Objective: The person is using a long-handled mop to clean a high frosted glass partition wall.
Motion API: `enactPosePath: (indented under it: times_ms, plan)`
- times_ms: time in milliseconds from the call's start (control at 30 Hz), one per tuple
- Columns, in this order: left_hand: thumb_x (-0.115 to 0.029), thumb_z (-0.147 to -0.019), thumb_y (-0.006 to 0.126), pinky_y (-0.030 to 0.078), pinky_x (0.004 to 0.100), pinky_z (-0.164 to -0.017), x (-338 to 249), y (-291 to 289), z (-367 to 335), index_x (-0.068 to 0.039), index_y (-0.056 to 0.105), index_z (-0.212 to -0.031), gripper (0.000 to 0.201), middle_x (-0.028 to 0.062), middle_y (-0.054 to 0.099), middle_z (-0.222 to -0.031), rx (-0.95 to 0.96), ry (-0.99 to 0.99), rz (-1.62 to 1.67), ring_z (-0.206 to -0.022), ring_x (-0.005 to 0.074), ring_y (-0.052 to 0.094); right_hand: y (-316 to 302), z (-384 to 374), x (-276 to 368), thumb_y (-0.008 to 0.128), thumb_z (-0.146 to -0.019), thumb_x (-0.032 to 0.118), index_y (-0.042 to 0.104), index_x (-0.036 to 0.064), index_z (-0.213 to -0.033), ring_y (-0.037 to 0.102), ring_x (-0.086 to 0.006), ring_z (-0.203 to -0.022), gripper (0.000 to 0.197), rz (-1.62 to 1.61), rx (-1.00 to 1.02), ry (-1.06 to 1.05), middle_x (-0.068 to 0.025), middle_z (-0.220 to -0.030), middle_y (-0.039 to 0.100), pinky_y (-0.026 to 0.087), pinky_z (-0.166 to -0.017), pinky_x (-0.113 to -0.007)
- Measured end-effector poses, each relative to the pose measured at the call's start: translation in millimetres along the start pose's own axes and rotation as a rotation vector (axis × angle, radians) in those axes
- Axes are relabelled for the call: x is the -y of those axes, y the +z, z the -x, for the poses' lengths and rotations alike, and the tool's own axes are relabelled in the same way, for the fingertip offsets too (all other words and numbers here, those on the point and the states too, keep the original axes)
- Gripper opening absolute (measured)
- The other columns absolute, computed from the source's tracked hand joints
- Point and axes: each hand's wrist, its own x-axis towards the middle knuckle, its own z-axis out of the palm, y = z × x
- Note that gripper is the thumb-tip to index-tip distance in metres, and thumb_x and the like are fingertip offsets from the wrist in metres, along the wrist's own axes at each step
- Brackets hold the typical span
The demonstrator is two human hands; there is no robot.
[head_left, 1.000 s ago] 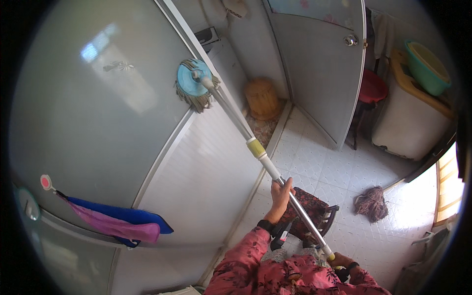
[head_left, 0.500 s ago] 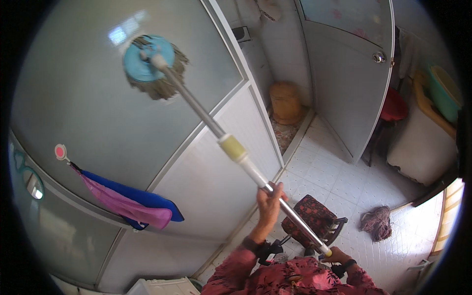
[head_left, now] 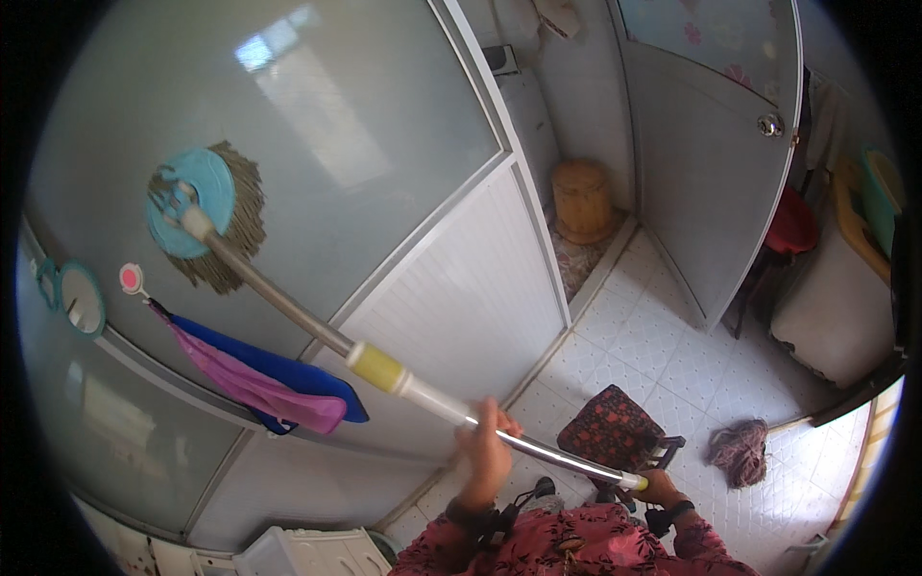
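I hold a long-handled mop (head_left: 288,317) slantwise across the view. Its round blue head (head_left: 206,187) with grey-brown strands lies against the frosted glass panel (head_left: 355,86), at the left. My left hand (head_left: 488,451) is wrapped round the pole's middle, just below the white sleeve and yellow-green collar. The yellow-tipped lower end sits in my right hand (head_left: 659,488), its fingers closed. Below the mop head, a pink cloth (head_left: 245,389) and a dark blue cloth (head_left: 327,384) hang from a round hook (head_left: 132,278).
A patterned seat (head_left: 612,429) stands on the white tiled floor near my feet, with a brownish mop-like bundle (head_left: 740,451) to its right. Beyond are a wooden bucket (head_left: 582,202), an open door (head_left: 701,154) and a large white tub (head_left: 836,317). A small mirror (head_left: 82,300) hangs left.
The mop head has swept left and downward over the glass, its pole tilting flatter. My left hand has shifted left with it. My right hand stays at the pole's end.
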Motion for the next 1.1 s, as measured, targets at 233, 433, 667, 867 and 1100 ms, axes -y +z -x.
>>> enactPosePath:
  times_ms: [233, 433, 667, 867, 1100]
  plan:
    - [-0.019, -0.077, 0.058, 0.047, 0.0309, -0.05, 72.5, 10.9, 8.9, -0.006, 0.04, -0.071, 0.023, 0.0052, 0.046, -0.058, 0.24, -0.265, -0.183, -0.051, 0.0158, 0.052, 10.7, 80.1, -65.8, 0.064, -0.054, 0.029, 0.061, 0.011, -0.072, 0.058, -0.0289, -0.066, 0.026, 0.046, 0.012, 0.27, -0.0107, -0.068, 0.06, 0.046, -0.062, -0.037]
    - [-0.025, -0.074, 0.062, 0.044, 0.0255, -0.041, 120.0, 44.4, -18.0, -0.005, 0.045, -0.067, 0.028, 0.004, 0.048, -0.054, 0.376, -0.338, -0.356, -0.045, 0.0147, 0.053, 37.6, 120.7, -71.4, 0.07, -0.052, 0.029, 0.06, 0.0034, -0.068, 0.058, -0.0209, -0.054, 0.031, -0.244, 0.06, 0.449, -0.0106, -0.058, 0.059, 0.046, -0.054, -0.033]
    - [-0.025, -0.072, 0.063, 0.034, 0.0248, -0.031, 155.5, 77.6, -42.7, -0.005, 0.045, -0.061, 0.029, 0.0036, 0.047, -0.05, 0.443, -0.379, -0.288, -0.037, 0.0142, 0.048, 38.4, 131.7, -41.6, 0.065, -0.063, 0.023, 0.059, 0.0007, -0.076, 0.053, -0.0128, -0.056, 0.027, -0.463, 0.243, 0.621, -0.0052, -0.066, 0.059, 0.044, -0.055, -0.029]
    - [-0.025, -0.071, 0.064, 0.037, 0.0241, -0.033, 154.5, 69.6, -39.0, -0.005, 0.045, -0.062, 0.028, 0.0042, 0.05, -0.054, 0.49, -0.437, -0.299, -0.039, 0.014, 0.05, 38.0, 145.6, -50.1, 0.067, -0.064, 0.023, 0.059, 0.0022, -0.077, 0.053, -0.0126, -0.057, 0.025, -0.512, 0.339, 0.559, -0.0038, -0.065, 0.058, 0.044, -0.055, -0.028]
    - [-0.019, -0.076, 0.06, 0.047, 0.0277, -0.051, 148.8, 28.2, -1.8, -0.007, 0.046, -0.076, 0.018, 0.0043, 0.052, -0.063, 0.521, -0.574, -0.209, -0.056, 0.0166, 0.057, 13.5, 174.7, -51.0, 0.073, -0.058, 0.023, 0.058, 0.0025, -0.075, 0.055, -0.0133, -0.056, 0.03, -0.406, 0.462, 0.594, -0.0042, -0.065, 0.059, 0.044, -0.054, -0.028]
